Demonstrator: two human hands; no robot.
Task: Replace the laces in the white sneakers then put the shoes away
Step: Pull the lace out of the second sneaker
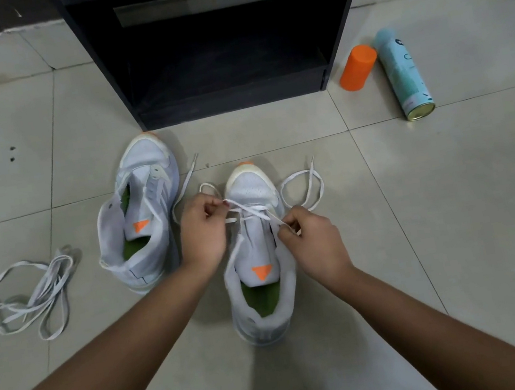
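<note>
A loose lace (31, 298) lies in tangled loops on the tiled floor (474, 228), at nine o'clock from the middle of the view. Right of it stands the first sneaker (142, 209), white, toe towards twelve o'clock, its tongue raised and a green insole showing. Just beside its three o'clock side, the left hand (203, 233) has curled fingers pinching a strand of the threaded lace (253, 210). That lace crosses the front eyelets of the second sneaker (260, 255), which stands at the centre with its toe to twelve o'clock, and loose loops lie on the floor at ten and two o'clock of the toe. At the shoe's three o'clock edge, the right hand (316, 243) pinches the other strand. An open black cabinet (227, 98) stands at twelve o'clock. At two o'clock, an orange cylinder (358, 67) lies just beside a pale blue spray can (404, 74) that lies on its side.
</note>
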